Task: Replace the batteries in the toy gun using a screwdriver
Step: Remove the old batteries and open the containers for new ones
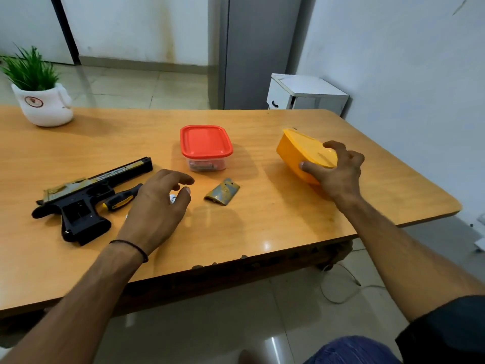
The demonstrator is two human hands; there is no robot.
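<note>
Wooden table (262, 227), left hand (157, 203) low over it, fingers loosely spread, gripping nothing; right hand (338, 172) clamped on tilted yellow container (294, 153); red-lidded box (206, 140) holding indistinct items

The person's arms are bare from each hand up past the elbow. The left hand (154, 206) has a thin black band (131, 245) round its wrist, just above the front edge of the bench (262, 232). The right hand (338, 172) joins an arm with a short black sleeve (446, 334), below that edge. A leg in blue striped cloth (351, 350) shows below the bench too.
</note>
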